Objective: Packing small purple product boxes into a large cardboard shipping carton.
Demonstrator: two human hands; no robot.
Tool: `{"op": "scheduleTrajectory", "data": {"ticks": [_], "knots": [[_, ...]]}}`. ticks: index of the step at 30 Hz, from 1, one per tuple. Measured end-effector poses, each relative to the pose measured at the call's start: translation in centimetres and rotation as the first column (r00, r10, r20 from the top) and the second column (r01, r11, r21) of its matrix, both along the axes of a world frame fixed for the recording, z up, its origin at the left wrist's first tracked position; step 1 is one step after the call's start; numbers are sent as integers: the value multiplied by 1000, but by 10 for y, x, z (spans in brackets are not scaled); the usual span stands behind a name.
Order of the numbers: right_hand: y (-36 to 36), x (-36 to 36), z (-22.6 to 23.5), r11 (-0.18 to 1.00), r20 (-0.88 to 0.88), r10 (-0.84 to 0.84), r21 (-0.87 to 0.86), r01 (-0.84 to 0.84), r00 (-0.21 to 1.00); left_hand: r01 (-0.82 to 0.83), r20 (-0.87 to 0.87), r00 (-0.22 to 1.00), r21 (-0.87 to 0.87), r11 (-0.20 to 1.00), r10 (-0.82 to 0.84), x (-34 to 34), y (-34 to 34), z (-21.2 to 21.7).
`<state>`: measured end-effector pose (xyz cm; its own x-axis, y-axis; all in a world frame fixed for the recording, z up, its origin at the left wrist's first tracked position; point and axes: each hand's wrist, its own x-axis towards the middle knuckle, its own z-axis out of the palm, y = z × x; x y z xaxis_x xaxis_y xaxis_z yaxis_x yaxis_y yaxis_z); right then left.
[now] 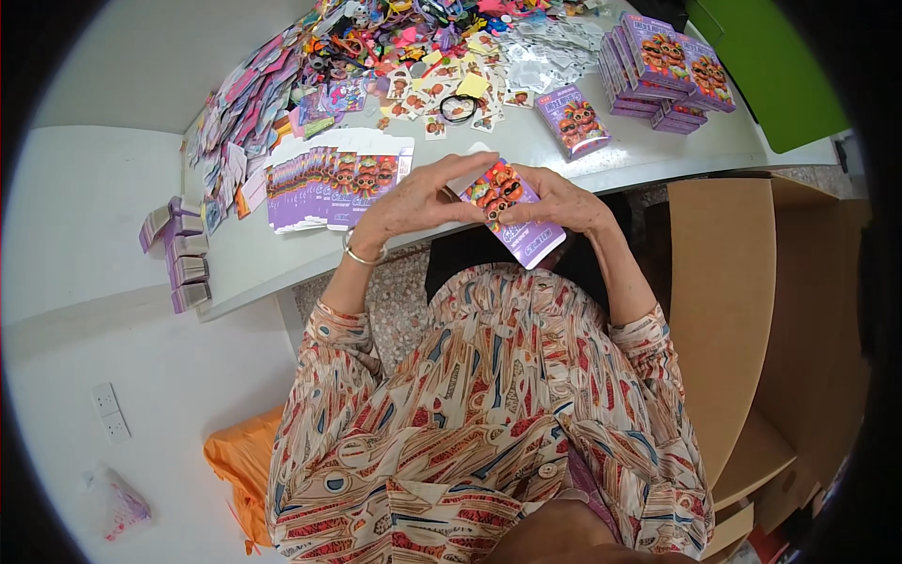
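Between my two hands, just off the table's front edge, is a purple printed carton (pixel 512 211) with red cartoon figures, tilted with one end toward my body. My left hand (pixel 418 197) grips its left side, thumb lying across the front. On the other side, my right hand (pixel 562 199) holds it with the thumb pressed on the printed face. A fanned row of flat purple cartons (pixel 343 179) lies on the table left of my left hand. One filled purple box (pixel 573 122) rests on the table beyond my right hand.
Stacked purple boxes (pixel 653 70) stand at the back right. Small stickers (pixel 437 89), colourful trinkets (pixel 395 33), clear sachets (pixel 545 52) and card packets (pixel 249 103) heap along the back and left. Grey-purple bundles (pixel 188 258) sit at the left edge. A large cardboard box (pixel 723 310) is at my right.
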<state>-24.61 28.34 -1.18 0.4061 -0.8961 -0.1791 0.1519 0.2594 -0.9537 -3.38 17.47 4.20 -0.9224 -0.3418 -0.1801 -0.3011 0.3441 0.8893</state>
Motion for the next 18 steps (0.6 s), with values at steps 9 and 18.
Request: {"op": "scheduleTrajectory", "data": {"ticks": [9,18], "knots": [[0,7,0,992,76,-128,25,126,989,-83,-127,991,-369,926,39,-4,29,-10],[2,10,0,992,50,-128,10,127,991,-478,-110,827,377,793,551,-11,32,-6]]}}
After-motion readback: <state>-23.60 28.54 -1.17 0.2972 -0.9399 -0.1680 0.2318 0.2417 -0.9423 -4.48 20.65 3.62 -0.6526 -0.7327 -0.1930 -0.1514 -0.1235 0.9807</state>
